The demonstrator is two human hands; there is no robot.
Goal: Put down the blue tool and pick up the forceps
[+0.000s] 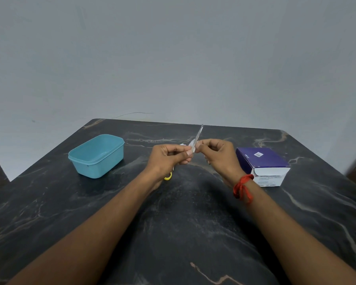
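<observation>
Pinching a small packet (pixel 190 144), both hands (pixel 169 156) meet above the table (pixel 193 223).

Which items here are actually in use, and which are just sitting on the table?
In use:
- small white packet, pinched between left hand and right hand
- scissors, yellow handle below the left hand, blades up at the packet

Lying about:
- blue tub, left, untouched
- purple-and-white box, right, untouched
- dark marble table

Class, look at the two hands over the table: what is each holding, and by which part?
The left hand grips yellow-handled scissors by the handle end, blades pointing up. The right hand pinches a small white packet at its edge, against the blades.
</observation>
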